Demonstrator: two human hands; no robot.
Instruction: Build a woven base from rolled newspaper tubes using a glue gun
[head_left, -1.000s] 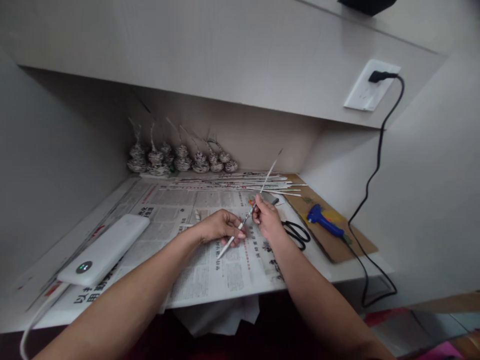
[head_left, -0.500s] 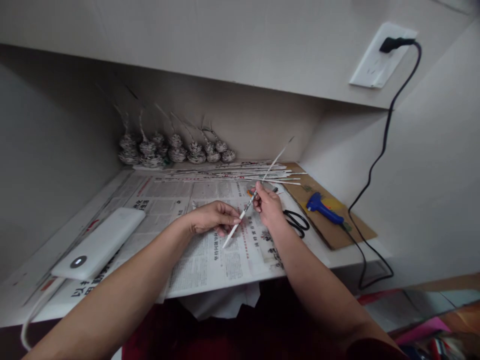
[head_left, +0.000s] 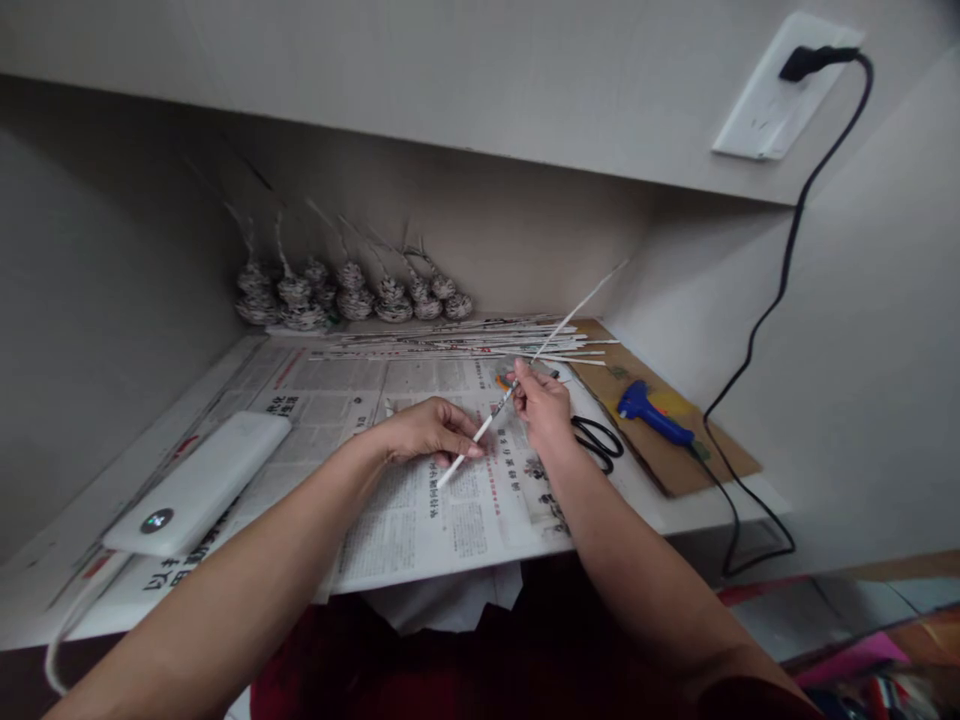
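Note:
A long thin rolled paper stick (head_left: 491, 418) slants up to the right above the newspaper (head_left: 409, 520). Near its lower end, my left hand (head_left: 431, 435) pinches it between thumb and fingers. Farther up, my right hand (head_left: 541, 400) grips the same stick, its fingers closed around it. Behind my hands lies a pile of similar paper sticks (head_left: 450, 345). Black-handled scissors (head_left: 598, 440) rest beside my right wrist, their blades mostly hidden. A grey and orange item (head_left: 510, 372) behind my right hand is partly covered.
Several woven gourd shapes (head_left: 300, 300) stand along the back wall. A white power bank (head_left: 202, 480) with a cable lies at left. On a cardboard sheet (head_left: 675, 475) at right is a blue glue gun (head_left: 652, 415), its cord running to the wall socket (head_left: 780, 95).
The paper stick's far tip has swung to the right and a little higher. Both hands keep their hold with only slight movement. The camera view has shifted a little.

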